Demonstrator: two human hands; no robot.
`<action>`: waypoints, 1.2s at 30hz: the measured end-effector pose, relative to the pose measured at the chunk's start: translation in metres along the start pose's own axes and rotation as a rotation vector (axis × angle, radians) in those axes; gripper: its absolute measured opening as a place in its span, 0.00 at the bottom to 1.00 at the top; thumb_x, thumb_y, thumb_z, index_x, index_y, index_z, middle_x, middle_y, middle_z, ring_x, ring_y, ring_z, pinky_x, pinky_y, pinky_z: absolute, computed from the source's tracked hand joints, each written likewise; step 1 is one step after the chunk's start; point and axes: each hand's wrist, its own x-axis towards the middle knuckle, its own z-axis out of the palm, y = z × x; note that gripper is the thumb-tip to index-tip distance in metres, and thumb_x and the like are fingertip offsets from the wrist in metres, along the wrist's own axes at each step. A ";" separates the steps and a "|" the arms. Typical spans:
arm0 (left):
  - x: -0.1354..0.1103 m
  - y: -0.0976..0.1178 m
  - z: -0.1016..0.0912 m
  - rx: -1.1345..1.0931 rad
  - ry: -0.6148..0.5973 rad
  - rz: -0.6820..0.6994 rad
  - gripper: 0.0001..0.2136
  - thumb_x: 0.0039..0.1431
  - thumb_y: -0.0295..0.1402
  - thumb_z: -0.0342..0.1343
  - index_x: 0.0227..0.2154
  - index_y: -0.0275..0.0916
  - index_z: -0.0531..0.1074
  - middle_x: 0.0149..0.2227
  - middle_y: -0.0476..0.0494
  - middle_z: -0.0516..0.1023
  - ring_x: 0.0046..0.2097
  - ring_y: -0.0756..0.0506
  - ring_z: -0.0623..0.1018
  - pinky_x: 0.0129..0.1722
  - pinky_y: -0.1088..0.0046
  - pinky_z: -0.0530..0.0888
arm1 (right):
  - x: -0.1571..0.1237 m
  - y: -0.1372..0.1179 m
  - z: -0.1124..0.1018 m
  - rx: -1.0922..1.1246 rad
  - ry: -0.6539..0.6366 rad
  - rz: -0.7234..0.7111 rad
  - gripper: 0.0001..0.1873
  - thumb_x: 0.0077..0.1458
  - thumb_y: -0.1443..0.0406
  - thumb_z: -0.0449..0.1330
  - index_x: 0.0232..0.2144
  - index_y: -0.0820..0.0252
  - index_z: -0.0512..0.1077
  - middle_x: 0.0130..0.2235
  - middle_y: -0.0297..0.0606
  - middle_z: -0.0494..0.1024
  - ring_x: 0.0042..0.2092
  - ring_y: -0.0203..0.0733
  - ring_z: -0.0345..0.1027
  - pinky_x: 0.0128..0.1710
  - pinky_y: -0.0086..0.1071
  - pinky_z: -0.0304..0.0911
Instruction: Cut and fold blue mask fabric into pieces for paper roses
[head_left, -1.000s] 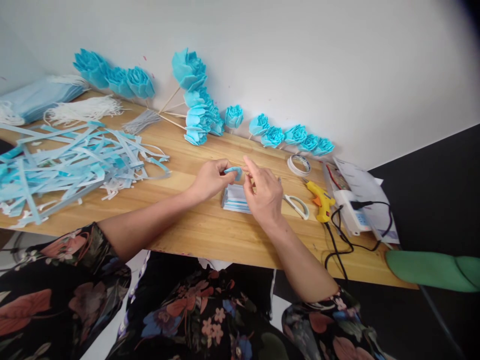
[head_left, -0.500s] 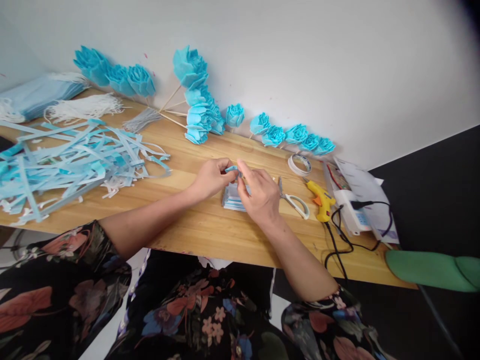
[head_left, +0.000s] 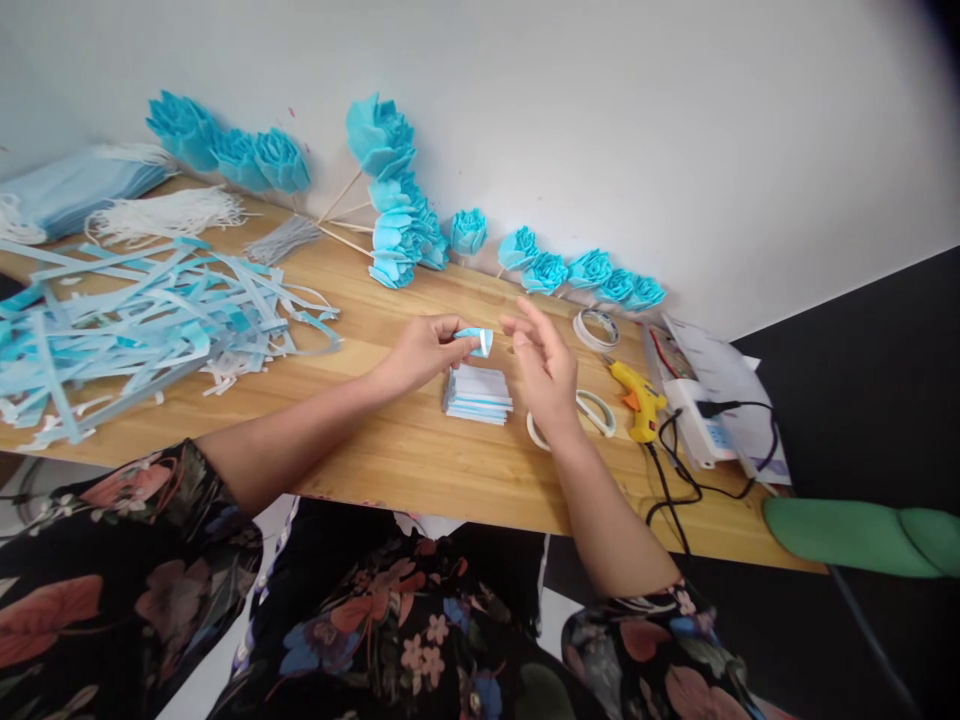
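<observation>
My left hand [head_left: 422,350] pinches a small folded blue paper piece [head_left: 475,341] above the wooden table [head_left: 390,440]. Just right of that piece my right hand [head_left: 546,375] hovers with its fingers apart and nothing in them. Under the blue piece lies a small stack of cut blue-and-white squares [head_left: 478,393]. White-handled scissors [head_left: 592,410] lie partly hidden under my right hand.
A yellow glue gun [head_left: 637,398] with a black cord [head_left: 679,470] lies right of the scissors, beside a tape roll [head_left: 598,328] and a white box [head_left: 705,420]. Blue paper flowers [head_left: 397,215] line the wall. A heap of blue strips [head_left: 142,320] covers the left.
My right hand has let go of the blue piece and moved to the right, uncovering the stack. The left hand still holds the piece in the same place.
</observation>
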 end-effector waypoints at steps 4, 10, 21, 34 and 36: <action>0.000 -0.002 0.000 -0.014 -0.032 0.024 0.09 0.54 0.35 0.62 0.25 0.36 0.71 0.21 0.51 0.71 0.23 0.53 0.68 0.23 0.78 0.64 | 0.003 0.002 0.001 0.210 -0.107 0.124 0.24 0.63 0.61 0.56 0.60 0.49 0.67 0.46 0.38 0.82 0.47 0.43 0.75 0.51 0.42 0.70; 0.000 -0.003 -0.001 0.000 -0.070 0.041 0.12 0.53 0.39 0.63 0.26 0.35 0.71 0.22 0.51 0.72 0.24 0.54 0.69 0.25 0.79 0.65 | 0.002 0.004 0.005 0.292 -0.151 0.163 0.27 0.58 0.61 0.60 0.60 0.51 0.68 0.40 0.35 0.79 0.41 0.40 0.73 0.46 0.38 0.70; 0.001 -0.007 -0.001 -0.056 -0.077 0.027 0.12 0.54 0.39 0.63 0.27 0.35 0.70 0.21 0.51 0.72 0.23 0.53 0.70 0.24 0.78 0.68 | 0.003 0.011 0.007 0.318 -0.196 0.143 0.26 0.54 0.65 0.61 0.57 0.49 0.71 0.35 0.31 0.76 0.35 0.35 0.68 0.39 0.34 0.69; -0.004 -0.003 0.003 0.121 0.146 0.341 0.08 0.58 0.34 0.59 0.27 0.36 0.73 0.26 0.50 0.74 0.28 0.53 0.69 0.29 0.76 0.66 | 0.000 0.014 0.013 0.258 0.026 0.147 0.24 0.58 0.62 0.60 0.57 0.47 0.72 0.39 0.34 0.78 0.36 0.38 0.70 0.40 0.36 0.71; -0.005 -0.006 0.004 0.158 0.096 0.324 0.06 0.57 0.33 0.59 0.29 0.36 0.75 0.28 0.48 0.76 0.29 0.52 0.71 0.30 0.76 0.66 | -0.002 0.014 0.015 0.235 0.009 0.127 0.24 0.59 0.62 0.59 0.57 0.47 0.72 0.41 0.35 0.79 0.38 0.38 0.70 0.41 0.37 0.71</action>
